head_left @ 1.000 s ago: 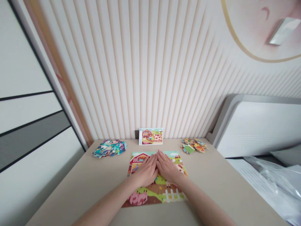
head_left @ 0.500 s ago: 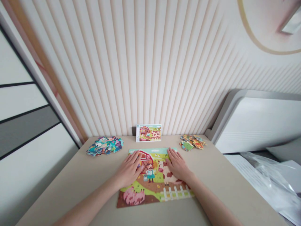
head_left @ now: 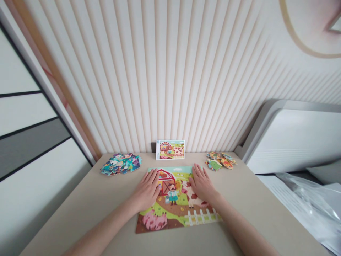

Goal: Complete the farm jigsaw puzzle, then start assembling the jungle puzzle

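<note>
An assembled farm jigsaw puzzle [head_left: 174,209] lies flat on the table, showing a red barn, a farmer, a cow, a pig and a white fence. Over its left edge rests my left hand [head_left: 146,190], fingers stretched out and palm down. My right hand [head_left: 204,185] lies flat over the upper right edge, beside the cow, with its fingers extended. Neither hand grasps anything. Parts of the puzzle's two side edges are hidden beneath the hands. Behind it, a picture card [head_left: 170,149] with the same farm scene stands upright against the wall.
A pile of blue and purple puzzle pieces [head_left: 121,164] sits at the table's back left. Orange and green pieces [head_left: 220,161] are heaped at the back right. The ribbed wall [head_left: 170,71] borders the table [head_left: 106,202]. Clear plastic wrapping [head_left: 306,193] lies on the right.
The camera view has shifted slightly, moving the scene a little to the right. My left hand stays about in place on the puzzle, while my right hand has slid slightly toward its right edge.
</note>
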A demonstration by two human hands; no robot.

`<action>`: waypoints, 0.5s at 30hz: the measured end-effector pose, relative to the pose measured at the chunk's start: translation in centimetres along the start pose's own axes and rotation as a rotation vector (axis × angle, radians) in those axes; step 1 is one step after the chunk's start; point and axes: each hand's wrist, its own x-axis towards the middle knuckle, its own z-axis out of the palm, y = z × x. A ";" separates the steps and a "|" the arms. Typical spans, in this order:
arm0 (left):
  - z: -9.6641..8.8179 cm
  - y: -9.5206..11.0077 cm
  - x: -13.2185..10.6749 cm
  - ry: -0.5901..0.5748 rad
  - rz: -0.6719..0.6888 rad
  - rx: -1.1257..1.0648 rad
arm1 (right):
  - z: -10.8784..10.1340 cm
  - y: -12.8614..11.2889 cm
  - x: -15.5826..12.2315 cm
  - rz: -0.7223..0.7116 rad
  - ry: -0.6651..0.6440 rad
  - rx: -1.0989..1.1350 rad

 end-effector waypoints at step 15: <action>-3.0 3.8 -3.2 -0.025 0.152 -0.120 | -1.7 -4.9 -1.8 -0.381 -0.006 0.178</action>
